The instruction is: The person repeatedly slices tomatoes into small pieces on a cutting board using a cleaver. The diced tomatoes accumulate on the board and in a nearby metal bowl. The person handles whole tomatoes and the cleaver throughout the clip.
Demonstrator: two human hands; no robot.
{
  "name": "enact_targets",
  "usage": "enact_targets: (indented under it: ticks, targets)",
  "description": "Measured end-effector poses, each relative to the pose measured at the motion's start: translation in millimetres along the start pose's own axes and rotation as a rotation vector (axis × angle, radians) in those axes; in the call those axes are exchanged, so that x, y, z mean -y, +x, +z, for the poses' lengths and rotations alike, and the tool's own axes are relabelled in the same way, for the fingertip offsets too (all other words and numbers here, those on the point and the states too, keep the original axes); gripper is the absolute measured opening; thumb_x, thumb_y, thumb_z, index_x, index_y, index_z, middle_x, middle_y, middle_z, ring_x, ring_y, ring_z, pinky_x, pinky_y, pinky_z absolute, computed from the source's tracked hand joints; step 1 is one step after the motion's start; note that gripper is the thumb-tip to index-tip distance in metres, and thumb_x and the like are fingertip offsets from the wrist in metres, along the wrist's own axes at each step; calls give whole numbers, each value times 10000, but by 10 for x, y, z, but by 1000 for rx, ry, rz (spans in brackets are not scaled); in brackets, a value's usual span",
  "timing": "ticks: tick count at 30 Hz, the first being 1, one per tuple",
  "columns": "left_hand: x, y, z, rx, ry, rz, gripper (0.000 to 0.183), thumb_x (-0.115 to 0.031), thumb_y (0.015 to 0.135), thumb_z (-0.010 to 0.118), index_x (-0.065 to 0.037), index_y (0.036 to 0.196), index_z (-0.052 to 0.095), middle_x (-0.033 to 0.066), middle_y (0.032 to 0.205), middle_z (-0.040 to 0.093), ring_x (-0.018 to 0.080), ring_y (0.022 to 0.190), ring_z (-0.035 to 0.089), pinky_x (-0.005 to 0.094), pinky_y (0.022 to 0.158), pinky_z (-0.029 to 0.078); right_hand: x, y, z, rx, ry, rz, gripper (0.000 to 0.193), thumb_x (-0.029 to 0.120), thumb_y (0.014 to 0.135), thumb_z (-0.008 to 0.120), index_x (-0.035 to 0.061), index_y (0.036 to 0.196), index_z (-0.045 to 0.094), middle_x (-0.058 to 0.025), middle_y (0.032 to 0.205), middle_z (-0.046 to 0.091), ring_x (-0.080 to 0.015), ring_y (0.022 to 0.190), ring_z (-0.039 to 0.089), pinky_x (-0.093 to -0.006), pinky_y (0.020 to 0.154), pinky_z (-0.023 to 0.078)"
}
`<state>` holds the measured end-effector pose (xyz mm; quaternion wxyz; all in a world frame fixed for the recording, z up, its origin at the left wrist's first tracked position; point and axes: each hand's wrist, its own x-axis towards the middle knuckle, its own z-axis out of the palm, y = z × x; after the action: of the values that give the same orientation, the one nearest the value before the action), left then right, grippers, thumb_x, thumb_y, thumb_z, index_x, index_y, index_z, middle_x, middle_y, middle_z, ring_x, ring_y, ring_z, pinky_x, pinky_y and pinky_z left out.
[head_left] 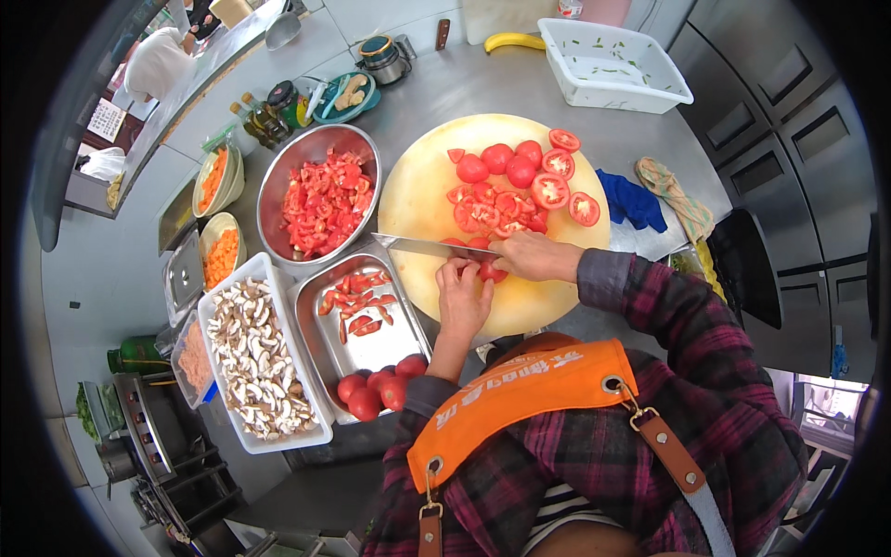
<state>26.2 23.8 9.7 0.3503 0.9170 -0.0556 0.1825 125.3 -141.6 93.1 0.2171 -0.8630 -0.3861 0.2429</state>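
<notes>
My right hand (536, 256) grips a kitchen knife (422, 245), its blade reaching left across the round yellow cutting board (418, 186). Just below the blade, the curled fingers of my left hand (464, 295) press on a tomato piece (492, 271), partly hidden by both hands. Farther up the board lie cut tomato pieces (483, 212), with tomato halves (550, 190) showing their cut faces at the right. Left of the board, a steel bowl (263, 209) holds chopped tomato (325, 204). A steel tray (371, 353) below it holds tomato scraps (353, 299) and several whole tomatoes (379, 382).
A white tub of sliced mushrooms (258, 357) stands left of the steel tray. Two bowls of diced orange vegetable (221, 258) sit beyond it. At the back are bottles (264, 119), a banana (515, 41) and a white basin (613, 95). Blue cloth (631, 200) lies right of the board.
</notes>
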Motion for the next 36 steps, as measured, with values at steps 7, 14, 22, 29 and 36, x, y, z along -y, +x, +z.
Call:
enact_targets:
  ticks: [7,14,22,29,36]
  targets:
    - [175,241,-340,72,21,65,490,-141,696,787,-48,1125,569,168,1195,511,376,1126,481,457,949,430,108,-186,-403,-173,130,73,275,213,911,556,-9,1071,592,-260,840,636,-400,849,636,-494,736,483]
    - [169,488,-150,301,140,220,674,-267,629,835,-115,1215,540,80,1259,521,282,1191,484,486,1023,296,85,-472,-498,-111,17,155,313,185,908,538,6,1162,572,-261,862,642,-397,840,638,-488,725,491]
    - [-58,177,187,67,122,-76,599,-196,695,805,-94,1215,527,109,1228,543,292,1147,502,456,952,348,66,-661,-586,44,-85,195,259,146,896,508,-3,1093,585,-237,811,638,-397,780,637,-488,694,487]
    - [5,157,215,23,89,-6,492,-174,694,799,-77,1115,562,118,1156,550,314,1099,514,448,921,378,-42,-523,-442,282,-44,351,278,59,863,462,-35,1094,586,-241,871,665,-367,858,666,-463,748,516]
    - [5,169,198,8,90,40,460,-191,699,793,-72,1082,569,120,1119,549,315,1077,510,446,899,384,-19,-484,-69,-19,-104,180,245,94,873,490,-18,1069,584,-231,819,663,-379,799,669,-485,699,515]
